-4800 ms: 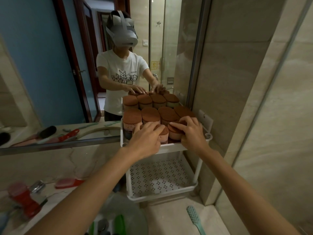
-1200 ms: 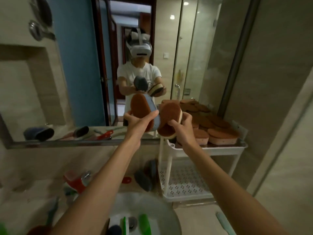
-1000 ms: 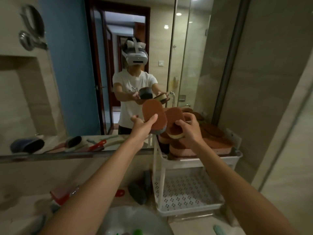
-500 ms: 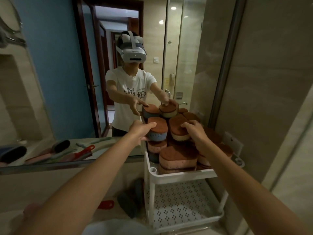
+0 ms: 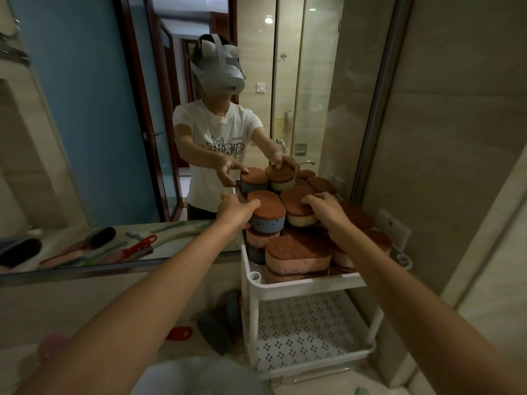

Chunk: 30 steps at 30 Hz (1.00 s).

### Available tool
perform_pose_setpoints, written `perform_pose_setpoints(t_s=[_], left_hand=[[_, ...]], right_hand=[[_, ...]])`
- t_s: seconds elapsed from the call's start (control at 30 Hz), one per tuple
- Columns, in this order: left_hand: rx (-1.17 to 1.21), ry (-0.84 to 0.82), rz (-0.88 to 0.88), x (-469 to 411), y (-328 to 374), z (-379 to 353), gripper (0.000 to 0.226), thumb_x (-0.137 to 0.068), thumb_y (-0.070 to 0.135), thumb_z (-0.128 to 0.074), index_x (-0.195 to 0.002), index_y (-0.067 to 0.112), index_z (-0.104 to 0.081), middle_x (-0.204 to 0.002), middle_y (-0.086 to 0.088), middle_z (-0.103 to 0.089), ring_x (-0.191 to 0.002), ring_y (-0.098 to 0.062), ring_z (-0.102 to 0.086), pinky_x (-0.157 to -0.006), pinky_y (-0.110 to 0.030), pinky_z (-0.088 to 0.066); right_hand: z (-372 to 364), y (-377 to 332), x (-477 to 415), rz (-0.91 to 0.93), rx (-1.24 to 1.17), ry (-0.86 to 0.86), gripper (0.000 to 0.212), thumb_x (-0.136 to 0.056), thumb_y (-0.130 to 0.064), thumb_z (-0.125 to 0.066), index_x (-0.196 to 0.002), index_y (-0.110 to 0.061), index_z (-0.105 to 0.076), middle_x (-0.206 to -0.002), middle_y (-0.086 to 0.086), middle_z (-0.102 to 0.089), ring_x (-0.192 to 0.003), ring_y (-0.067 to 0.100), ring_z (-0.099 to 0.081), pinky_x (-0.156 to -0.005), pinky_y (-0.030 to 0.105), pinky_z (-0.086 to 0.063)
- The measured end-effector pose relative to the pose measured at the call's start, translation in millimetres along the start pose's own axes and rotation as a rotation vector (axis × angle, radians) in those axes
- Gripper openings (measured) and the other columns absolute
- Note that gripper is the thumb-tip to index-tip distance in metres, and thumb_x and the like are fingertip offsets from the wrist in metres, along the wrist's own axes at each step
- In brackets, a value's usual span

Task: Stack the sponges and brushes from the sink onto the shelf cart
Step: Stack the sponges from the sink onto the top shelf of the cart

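Observation:
A white shelf cart stands against the mirror, its top tray piled with several brown-topped sponges. My left hand grips a blue sponge with a brown top that sits on the pile at the tray's back left. My right hand grips a cream sponge with a brown top right beside it. A pink sponge lies at the tray's front. The cart's lower shelf is a bare perforated panel.
A mirror covers the wall behind the cart and reflects a person and several brushes. Dark grey sponges and a small red thing lie on the counter left of the cart. The sink rim shows at the bottom. A tiled wall closes the right side.
Both hands lifted a sponge each, carried them to the right over the cart and lowered them onto the pile. The view has turned towards the cart.

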State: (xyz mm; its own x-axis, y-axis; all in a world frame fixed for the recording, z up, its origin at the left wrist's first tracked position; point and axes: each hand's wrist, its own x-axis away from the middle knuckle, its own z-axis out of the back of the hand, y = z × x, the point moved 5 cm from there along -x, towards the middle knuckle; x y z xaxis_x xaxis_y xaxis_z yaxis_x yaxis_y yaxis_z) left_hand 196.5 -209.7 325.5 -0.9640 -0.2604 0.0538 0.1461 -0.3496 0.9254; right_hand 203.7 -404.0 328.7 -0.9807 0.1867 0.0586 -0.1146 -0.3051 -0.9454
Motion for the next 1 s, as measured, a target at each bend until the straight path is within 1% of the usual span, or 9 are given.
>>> perform_pose_setpoints(t_s=[0.1,0.23,0.43,0.57,0.73,0.8,0.83,0.9,1.0], left_hand=[[-0.098,-0.022,-0.042,0,1,1,0.044,-0.089,0.034,-0.055,-0.116,0.0,-0.059,-0.114,-0.016,-0.065,-0.097,-0.03,-0.063,-0.057,-0.025,-0.046],[-0.125,-0.04,-0.055,-4,-2,2,0.046,-0.088,0.038,-0.052,-0.111,0.0,-0.061,-0.106,-0.016,-0.065,-0.107,-0.035,-0.059,-0.074,-0.034,-0.044],[0.064,-0.183,0.008,1,-2,-21,0.063,-0.092,0.045,-0.045,-0.142,0.008,-0.035,-0.145,-0.011,-0.042,-0.131,-0.028,-0.043,-0.107,-0.037,-0.039],[0.066,-0.156,0.02,0,-7,-28,0.066,-0.094,0.043,-0.043,-0.146,0.007,-0.024,-0.15,-0.013,-0.034,-0.135,-0.03,-0.038,-0.111,-0.041,-0.035],[0.034,-0.157,0.003,-4,-8,-26,0.061,-0.097,0.039,-0.037,-0.147,0.008,-0.022,-0.151,-0.012,-0.032,-0.136,-0.03,-0.036,-0.111,-0.037,-0.034],[0.04,-0.162,-0.001,-4,-7,-26,0.06,-0.097,0.038,-0.038,-0.147,0.008,-0.023,-0.15,-0.013,-0.034,-0.135,-0.03,-0.037,-0.109,-0.037,-0.035],[0.043,-0.165,-0.002,-4,-7,-25,0.06,-0.096,0.037,-0.04,-0.146,0.008,-0.024,-0.149,-0.012,-0.035,-0.135,-0.029,-0.038,-0.109,-0.037,-0.035],[0.041,-0.168,-0.004,-2,-6,-24,0.061,-0.095,0.038,-0.042,-0.146,0.008,-0.025,-0.149,-0.012,-0.036,-0.134,-0.029,-0.039,-0.11,-0.039,-0.036],[0.032,-0.18,-0.014,0,-6,-23,0.063,-0.092,0.04,-0.045,-0.146,0.011,-0.027,-0.148,-0.011,-0.038,-0.133,-0.03,-0.04,-0.11,-0.044,-0.036]], right_hand=[[0,1,-1,-0.003,-0.009,0.001,0.044,-0.089,-0.032,-0.054,-0.127,-0.013,-0.044,-0.115,0.006,-0.05,-0.108,0.025,-0.052,-0.089,0.036,-0.045],[3,0,-3,-0.016,-0.07,0.016,0.039,-0.09,-0.03,-0.051,-0.126,-0.014,-0.046,-0.109,0.004,-0.048,-0.099,0.021,-0.05,-0.089,0.037,-0.046],[-2,-1,0,0.035,-0.046,0.069,0.032,-0.096,-0.024,-0.042,-0.12,-0.007,-0.053,-0.117,0.012,-0.056,-0.097,0.022,-0.053,-0.086,0.038,-0.045],[-10,-1,-3,0.073,0.038,0.056,0.026,-0.096,-0.022,-0.04,-0.081,-0.005,-0.054,-0.079,0.011,-0.049,-0.068,0.022,-0.049,-0.055,0.032,-0.034],[-10,4,-3,0.088,0.109,0.113,0.035,-0.096,-0.019,-0.036,-0.061,-0.016,-0.036,-0.064,0.001,-0.037,-0.054,0.015,-0.036,-0.049,0.028,-0.026],[-13,2,0,0.127,0.178,0.082,0.028,-0.096,-0.018,-0.035,-0.073,-0.01,-0.048,-0.074,0.006,-0.047,-0.06,0.017,-0.043,-0.054,0.029,-0.03],[-14,1,2,0.149,0.206,0.057,0.022,-0.097,-0.018,-0.035,-0.095,-0.007,-0.053,-0.089,0.01,-0.053,-0.072,0.022,-0.052,-0.06,0.031,-0.036],[-16,-2,5,0.205,0.265,0.038,0.041,-0.097,-0.019,-0.036,-0.138,-0.01,-0.034,-0.121,0.014,-0.053,-0.105,0.032,-0.055,-0.08,0.034,-0.043],[-20,-6,6,0.284,0.369,0.003,0.043,-0.097,-0.028,-0.039,-0.139,-0.018,-0.037,-0.136,0.013,-0.049,-0.123,0.03,-0.046,-0.096,0.035,-0.04]])
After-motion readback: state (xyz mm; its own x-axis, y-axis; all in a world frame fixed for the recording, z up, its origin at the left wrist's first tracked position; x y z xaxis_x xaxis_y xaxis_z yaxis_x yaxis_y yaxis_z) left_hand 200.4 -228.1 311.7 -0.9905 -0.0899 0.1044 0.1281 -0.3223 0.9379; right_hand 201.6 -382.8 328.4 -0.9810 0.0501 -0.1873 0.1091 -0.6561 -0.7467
